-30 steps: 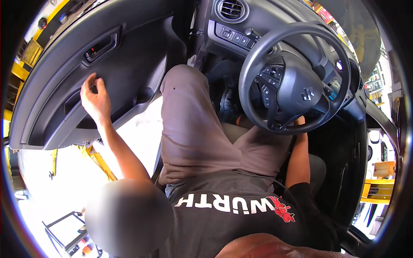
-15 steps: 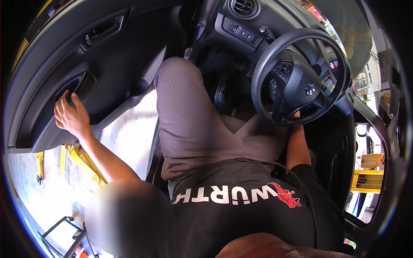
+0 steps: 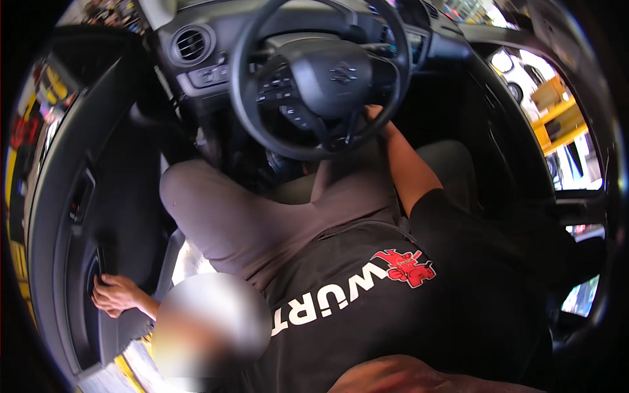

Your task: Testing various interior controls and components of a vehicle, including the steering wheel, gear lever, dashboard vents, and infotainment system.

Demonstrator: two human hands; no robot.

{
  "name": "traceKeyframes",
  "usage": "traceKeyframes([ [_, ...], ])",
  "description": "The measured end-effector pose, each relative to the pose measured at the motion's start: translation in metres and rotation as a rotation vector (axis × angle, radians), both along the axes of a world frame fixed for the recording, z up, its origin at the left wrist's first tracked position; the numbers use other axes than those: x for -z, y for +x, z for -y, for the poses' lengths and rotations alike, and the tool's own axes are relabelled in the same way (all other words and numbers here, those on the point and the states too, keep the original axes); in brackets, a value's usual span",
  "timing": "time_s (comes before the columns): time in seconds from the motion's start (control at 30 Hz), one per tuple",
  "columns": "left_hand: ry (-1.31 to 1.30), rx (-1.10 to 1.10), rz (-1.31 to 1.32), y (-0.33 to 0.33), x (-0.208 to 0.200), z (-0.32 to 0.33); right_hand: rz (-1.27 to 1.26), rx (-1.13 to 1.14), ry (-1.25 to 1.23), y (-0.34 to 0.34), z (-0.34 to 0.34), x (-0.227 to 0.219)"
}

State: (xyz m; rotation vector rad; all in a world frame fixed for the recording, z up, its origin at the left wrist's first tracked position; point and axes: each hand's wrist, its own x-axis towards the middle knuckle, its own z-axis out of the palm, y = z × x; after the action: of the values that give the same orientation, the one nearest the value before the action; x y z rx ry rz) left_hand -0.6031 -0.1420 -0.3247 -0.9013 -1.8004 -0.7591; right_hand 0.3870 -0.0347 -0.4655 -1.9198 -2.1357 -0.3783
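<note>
At the far left the car door [image 3: 118, 236] stands open, its dark inner panel carrying a small release handle [image 3: 80, 196] in a recess and, nearer the person, a long recessed door pull [image 3: 95, 262]. The left hand [image 3: 116, 296] is at that pull, fingers bent and fingertips at its edge; whether they are closed on it or merely resting there, I cannot tell. Beside the wrist a round blurred patch [image 3: 211, 324] covers part of the view, and above it bright light shows between door and seated person. Further right, a round air vent [image 3: 192, 44] sits over a row of switches [image 3: 211, 77] on the dashboard [image 3: 298, 26], with the left knee of the grey trousers [image 3: 223, 203] below. The steering wheel [image 3: 240, 85] fills the upper middle. The right hand [image 3: 375, 112] is at the wheel's lower right, mostly hidden behind it, so its grasp cannot be made out. The black T-shirt [image 3: 472, 262] bears white lettering and a red figure. Through the right-hand window, a brown box [image 3: 549, 93] sits by yellow shelving [image 3: 560, 131].
</note>
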Motion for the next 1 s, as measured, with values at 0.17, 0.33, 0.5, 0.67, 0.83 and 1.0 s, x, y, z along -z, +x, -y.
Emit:
traceKeyframes([
  [0.17, -0.033, -0.088, 0.053, 0.01, -0.004, -0.028, -0.943, 0.453, 0.07, -0.015, 0.022, -0.082],
  [0.33, -0.06, -0.01, 0.049, 0.025, 0.001, -0.045, -1.324, 0.906, 0.353, 0.024, 0.041, -0.099],
  [0.5, -0.037, -0.042, 0.0, 0.003, -0.003, -0.027, -0.997, 0.846, 0.335, -0.039, 0.032, -0.13],
  [0.67, -0.018, -0.139, 0.05, -0.001, 0.005, -0.042, -0.987, 0.929, 0.398, -0.07, 0.044, -0.154],
  [0.83, -0.051, -0.144, -0.018, -0.003, 0.003, -0.033, -1.014, 0.948, 0.413, -0.088, 0.043, -0.171],
  [1.0, -0.062, -0.144, 0.008, 0.0, 0.003, -0.031, -0.961, 0.892, 0.448, -0.088, 0.041, -0.17],
])
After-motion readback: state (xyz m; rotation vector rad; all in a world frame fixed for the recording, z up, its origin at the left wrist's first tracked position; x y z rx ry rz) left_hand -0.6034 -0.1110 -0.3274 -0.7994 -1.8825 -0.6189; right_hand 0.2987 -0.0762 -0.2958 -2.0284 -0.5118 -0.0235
